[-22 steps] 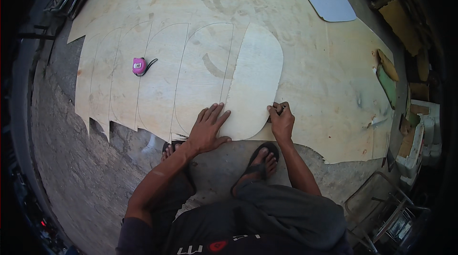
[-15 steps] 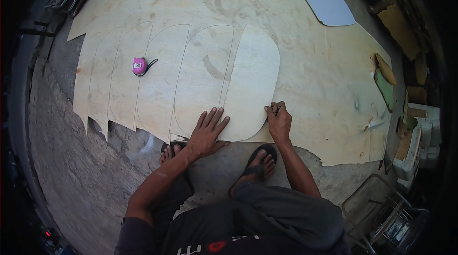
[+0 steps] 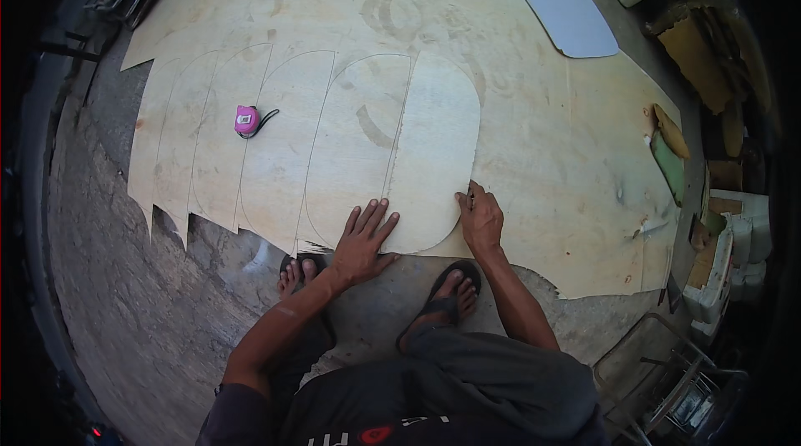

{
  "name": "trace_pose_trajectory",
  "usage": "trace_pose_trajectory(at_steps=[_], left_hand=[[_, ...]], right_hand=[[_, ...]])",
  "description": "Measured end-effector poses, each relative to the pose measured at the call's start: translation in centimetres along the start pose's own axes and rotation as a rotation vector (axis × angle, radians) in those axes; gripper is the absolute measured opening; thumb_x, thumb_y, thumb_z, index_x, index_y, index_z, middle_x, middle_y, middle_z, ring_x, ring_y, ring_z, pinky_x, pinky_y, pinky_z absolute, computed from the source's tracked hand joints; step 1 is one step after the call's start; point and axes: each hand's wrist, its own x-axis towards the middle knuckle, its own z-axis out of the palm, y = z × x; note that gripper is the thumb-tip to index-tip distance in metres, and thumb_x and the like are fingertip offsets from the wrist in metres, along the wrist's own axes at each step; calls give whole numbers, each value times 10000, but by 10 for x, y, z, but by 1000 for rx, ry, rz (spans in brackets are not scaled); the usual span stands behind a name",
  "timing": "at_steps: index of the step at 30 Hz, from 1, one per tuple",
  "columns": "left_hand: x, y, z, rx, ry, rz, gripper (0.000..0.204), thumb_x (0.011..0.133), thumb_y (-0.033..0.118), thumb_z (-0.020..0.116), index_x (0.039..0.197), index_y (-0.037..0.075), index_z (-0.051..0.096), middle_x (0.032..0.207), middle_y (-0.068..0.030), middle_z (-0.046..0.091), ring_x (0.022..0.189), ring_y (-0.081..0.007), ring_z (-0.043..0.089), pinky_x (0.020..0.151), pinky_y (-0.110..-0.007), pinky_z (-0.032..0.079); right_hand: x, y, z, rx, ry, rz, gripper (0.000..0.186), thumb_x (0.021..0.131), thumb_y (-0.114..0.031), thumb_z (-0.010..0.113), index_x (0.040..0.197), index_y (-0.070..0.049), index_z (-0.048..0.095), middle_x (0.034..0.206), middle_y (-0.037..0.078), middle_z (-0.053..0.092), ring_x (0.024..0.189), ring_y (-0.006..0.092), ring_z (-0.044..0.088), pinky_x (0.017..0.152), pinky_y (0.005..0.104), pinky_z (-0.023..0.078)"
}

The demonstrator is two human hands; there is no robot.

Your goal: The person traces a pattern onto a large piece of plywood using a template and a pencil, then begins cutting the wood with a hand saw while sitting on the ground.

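Note:
A pale half-rounded wooden template [image 3: 440, 137] lies flat on a large sheet of thin plywood [image 3: 576, 154], its straight left edge along a drawn pencil line. My left hand [image 3: 365, 241] rests palm down with fingers spread, over the template's lower left corner and the sheet beside it. At the template's lower right curve, my right hand [image 3: 481, 216] is closed with thumb and fingertips bent in. Whatever those fingers hold is hidden. Several matching curved outlines are drawn on the sheet to the left, where a pink tape measure [image 3: 248, 121] with a black strap lies.
A white rounded panel [image 3: 563, 10] lies on the sheet's far right corner. Scraps of board [image 3: 667, 154] sit at its right edge. Boxes [image 3: 713, 275] and a metal frame [image 3: 667, 379] stand to the right. My sandalled feet are close to the sheet's jagged near edge.
The template has slid slightly left and now sits against the drawn line, with less gap at its top. My right hand has moved left with it; my left hand stays spread.

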Motion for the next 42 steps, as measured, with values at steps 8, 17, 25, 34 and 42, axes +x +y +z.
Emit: trace_pose_trajectory(at_steps=[8, 17, 25, 34, 42], left_hand=[[1, 0, 3, -15, 19, 9, 898, 872, 440, 766, 1598, 113, 351, 1684, -194, 235, 1573, -365, 182, 1268, -541, 147], [0, -7, 4, -29, 12, 37, 897, 874, 427, 772, 1596, 106, 348, 1680, -207, 232, 1570, -373, 184, 1264, -554, 160], [0, -6, 3, 0, 0, 35, 905, 872, 431, 770, 1602, 121, 335, 1681, -203, 228, 1569, -373, 188, 1264, -553, 164], [-2, -8, -1, 16, -27, 36, 895, 876, 437, 763, 1606, 149, 333, 1692, -176, 220, 1571, -357, 190, 1266, -538, 175], [1, -1, -6, 40, -26, 34, 817, 913, 392, 708, 1584, 85, 356, 1676, -204, 248, 1566, -357, 208, 1272, -521, 177]], right_hand=[[-1, -1, -4, -27, -46, -130, 574, 877, -147, 762, 1352, 80, 534, 914, 170, 696, 932, 330, 624, 765, 444, 546], [-2, -2, -4, -32, -64, -131, 598, 864, -153, 777, 1358, 77, 530, 932, 176, 702, 934, 330, 619, 751, 444, 552], [-3, -7, -4, -61, -52, -136, 592, 866, -141, 776, 1362, 73, 533, 941, 164, 704, 935, 315, 625, 733, 435, 562], [-10, -3, -3, -58, -40, -148, 587, 891, -166, 759, 1392, 52, 546, 854, 141, 674, 895, 297, 620, 726, 422, 532], [-9, -3, -6, -108, -64, -158, 591, 877, -169, 767, 1375, 54, 538, 911, 150, 698, 938, 313, 628, 736, 436, 551]])
